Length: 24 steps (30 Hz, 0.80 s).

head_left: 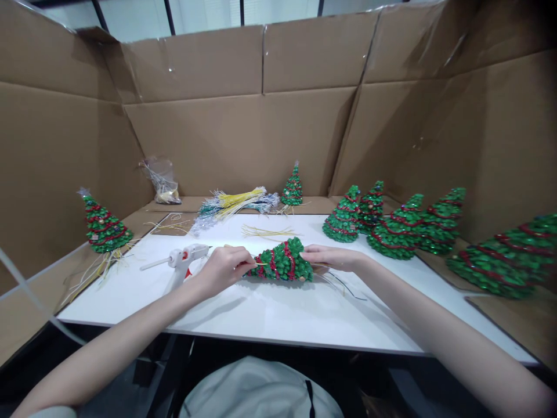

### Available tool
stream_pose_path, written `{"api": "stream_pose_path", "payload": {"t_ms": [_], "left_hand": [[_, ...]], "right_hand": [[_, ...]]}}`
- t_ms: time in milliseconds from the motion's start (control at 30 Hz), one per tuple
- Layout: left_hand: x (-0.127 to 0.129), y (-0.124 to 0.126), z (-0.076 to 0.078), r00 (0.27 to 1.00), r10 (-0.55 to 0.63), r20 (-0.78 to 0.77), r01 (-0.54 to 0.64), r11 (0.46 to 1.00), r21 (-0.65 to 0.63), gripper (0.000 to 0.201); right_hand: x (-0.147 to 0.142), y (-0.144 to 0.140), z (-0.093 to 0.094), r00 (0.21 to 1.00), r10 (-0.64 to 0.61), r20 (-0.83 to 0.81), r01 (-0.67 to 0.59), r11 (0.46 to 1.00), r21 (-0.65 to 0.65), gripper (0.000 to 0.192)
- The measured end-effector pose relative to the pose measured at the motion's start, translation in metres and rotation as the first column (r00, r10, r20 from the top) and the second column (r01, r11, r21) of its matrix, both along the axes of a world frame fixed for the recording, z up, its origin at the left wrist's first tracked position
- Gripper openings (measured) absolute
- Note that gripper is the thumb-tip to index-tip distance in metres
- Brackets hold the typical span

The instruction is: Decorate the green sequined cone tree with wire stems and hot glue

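Green tree cone (284,260) with red garland lies sideways at frame centre on the white board (278,313); left hand (224,268) pinches its tip, right hand (329,257) grips its base. No readable writing shows.

A tree (284,261) lies on the table (270,313), glue gun (183,258) left, more trees (391,223) right.

Green cone trees: eight in total. One lies on its side at the near centre (282,261), one stands at the far left (103,225), one at the far centre (293,187), five at the right (398,223). Glue gun (185,258): one. Wire bundles (237,200): one heap, strands uncountable. Plastic bag (162,180): one.
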<state>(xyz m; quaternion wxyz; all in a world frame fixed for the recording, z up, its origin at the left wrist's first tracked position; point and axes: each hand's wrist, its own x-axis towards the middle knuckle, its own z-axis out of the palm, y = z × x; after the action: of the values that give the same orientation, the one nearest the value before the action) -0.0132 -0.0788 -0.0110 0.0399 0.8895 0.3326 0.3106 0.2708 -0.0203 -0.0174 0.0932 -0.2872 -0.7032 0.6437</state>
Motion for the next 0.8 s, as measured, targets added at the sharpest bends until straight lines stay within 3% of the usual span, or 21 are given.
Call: {"api": "stream_pose_path", "payload": {"t_ms": [167,367,633,733,800], "left_hand": [[0.010,0.006,-0.005,1.000,-0.007,-0.018,0.006,1.000,-0.015,0.017],[0.015,0.011,-0.004,0.999,-0.007,-0.045,0.005,0.999,-0.046,0.017],[0.008,0.000,0.008,0.998,0.011,-0.069,-0.016,0.997,-0.073,0.013],[0.008,-0.005,0.013,0.988,0.062,-0.145,-0.071,0.996,-0.059,0.009],[0.009,-0.005,0.015,0.974,0.085,-0.208,-0.099,0.994,-0.056,0.007]], "right_hand": [[0.002,0.004,-0.004,1.000,-0.013,0.020,0.015,0.996,-0.089,0.043],[0.004,0.004,-0.008,1.000,0.010,-0.005,-0.010,0.997,-0.078,0.041],[0.007,0.000,-0.008,1.000,-0.019,-0.023,0.020,1.000,0.021,0.055],[0.008,0.001,-0.009,0.999,-0.027,-0.028,0.026,0.999,-0.032,0.058],[0.008,0.002,-0.009,0.997,-0.052,-0.052,0.048,0.996,-0.075,0.050]]}}
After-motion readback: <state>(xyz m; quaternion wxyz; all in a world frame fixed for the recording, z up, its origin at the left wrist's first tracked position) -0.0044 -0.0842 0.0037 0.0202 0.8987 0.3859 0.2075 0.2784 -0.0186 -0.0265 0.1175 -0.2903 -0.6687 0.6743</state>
